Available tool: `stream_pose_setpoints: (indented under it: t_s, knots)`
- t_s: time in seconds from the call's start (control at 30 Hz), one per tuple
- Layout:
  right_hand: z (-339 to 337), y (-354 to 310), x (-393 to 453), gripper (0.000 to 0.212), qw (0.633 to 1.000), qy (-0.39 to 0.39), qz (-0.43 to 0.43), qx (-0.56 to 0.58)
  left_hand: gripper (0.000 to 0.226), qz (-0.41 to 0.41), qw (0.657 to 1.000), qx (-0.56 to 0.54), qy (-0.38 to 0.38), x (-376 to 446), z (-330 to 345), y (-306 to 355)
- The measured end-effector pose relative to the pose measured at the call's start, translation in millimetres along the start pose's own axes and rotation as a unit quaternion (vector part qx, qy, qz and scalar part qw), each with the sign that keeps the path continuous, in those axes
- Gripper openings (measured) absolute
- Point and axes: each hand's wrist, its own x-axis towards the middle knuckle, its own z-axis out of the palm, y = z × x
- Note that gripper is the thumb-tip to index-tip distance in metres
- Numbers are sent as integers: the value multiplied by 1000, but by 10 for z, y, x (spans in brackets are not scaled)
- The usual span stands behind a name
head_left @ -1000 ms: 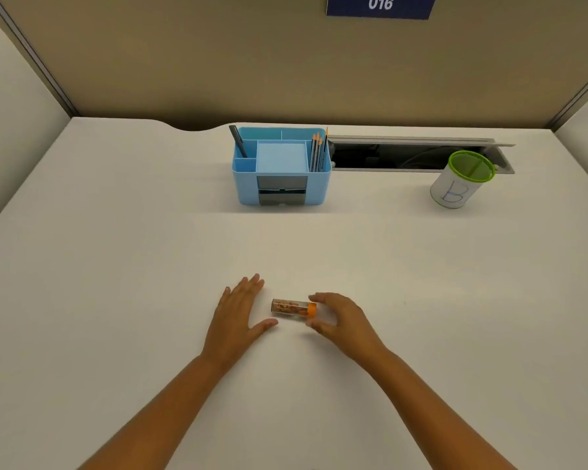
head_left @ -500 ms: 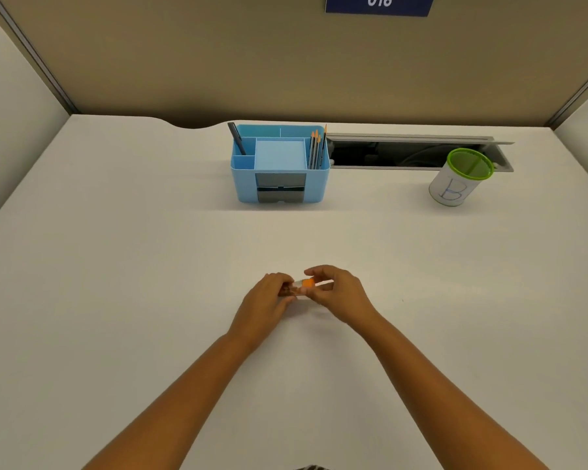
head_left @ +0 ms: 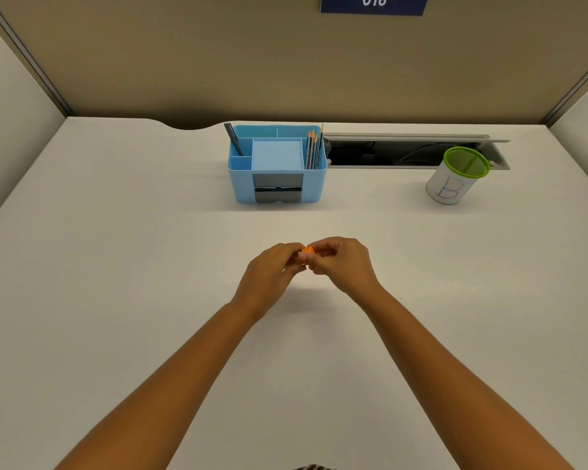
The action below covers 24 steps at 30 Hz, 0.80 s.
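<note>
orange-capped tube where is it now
Head view: the small orange-capped tube is held between the left hand and right hand at the centre, over the white table, nearer the camera than the light blue plastic desk organiser.

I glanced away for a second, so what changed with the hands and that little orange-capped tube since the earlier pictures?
The orange-capped tube, which lay on the table between the hands, has been picked up. The left hand, flat on the table before, now grips its body; the right hand pinches the cap end. Only the cap shows. The blue organizer and green-rimmed cup stayed put.
</note>
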Motion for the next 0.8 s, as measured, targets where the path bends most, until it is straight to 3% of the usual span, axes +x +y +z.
stream_pose_setpoints:
  t_s: [0.23,0.5,0.8]
  knots:
    - [-111,-127,-24,35,995,-26,-57,-83,31,12,1000,-9,7,-12,-30,34]
    - [-117,-176,-21,34,994,-37,-31,-102,25,-9,1000,-22,10,-55,-5,30]
    - [-118,-183,8,34,990,-75,-23,-120,32,27,999,23,24,-121,-36,31]
